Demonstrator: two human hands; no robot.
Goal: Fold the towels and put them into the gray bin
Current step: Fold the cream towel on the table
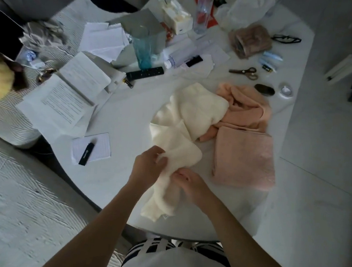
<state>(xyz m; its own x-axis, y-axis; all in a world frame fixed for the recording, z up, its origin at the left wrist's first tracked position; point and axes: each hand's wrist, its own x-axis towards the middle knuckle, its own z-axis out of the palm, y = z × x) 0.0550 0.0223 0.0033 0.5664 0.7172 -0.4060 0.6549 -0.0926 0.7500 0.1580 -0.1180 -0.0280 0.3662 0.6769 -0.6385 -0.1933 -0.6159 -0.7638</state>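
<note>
While both hands, left hand [149, 165] and right hand [190, 182], pinch the cream towel [184, 121] with curled fingers, its hanging end at lower centre may drag off the worktop [125, 116].

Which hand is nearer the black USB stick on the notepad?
Left. The left hand grips the cream towel just right of the USB stick; the right hand lies farther right, beyond it.

Lived-in home: cluttered white table [124, 128], remote control [145, 72], tissue box [177, 14].
</note>
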